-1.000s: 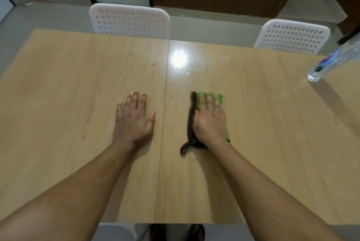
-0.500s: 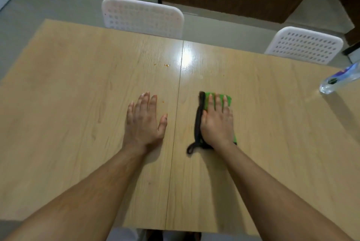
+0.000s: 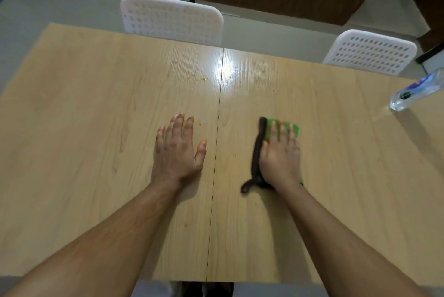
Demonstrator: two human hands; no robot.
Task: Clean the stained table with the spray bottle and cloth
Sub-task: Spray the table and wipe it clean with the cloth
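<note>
cloth [image 3: 283,125] | under flat right hand [image 3: 281,152] | on table [image 3: 96,128]

I note even, moderately bright overhead light — one glare patch on the table [image 3: 225,68] at its centre seam. Soft shadows fall beside both forearms and the bottle [image 3: 415,91]. Wide-angle bowing at the edges; slight motion blur overall — far chair [image 3: 171,19] soft
</note>
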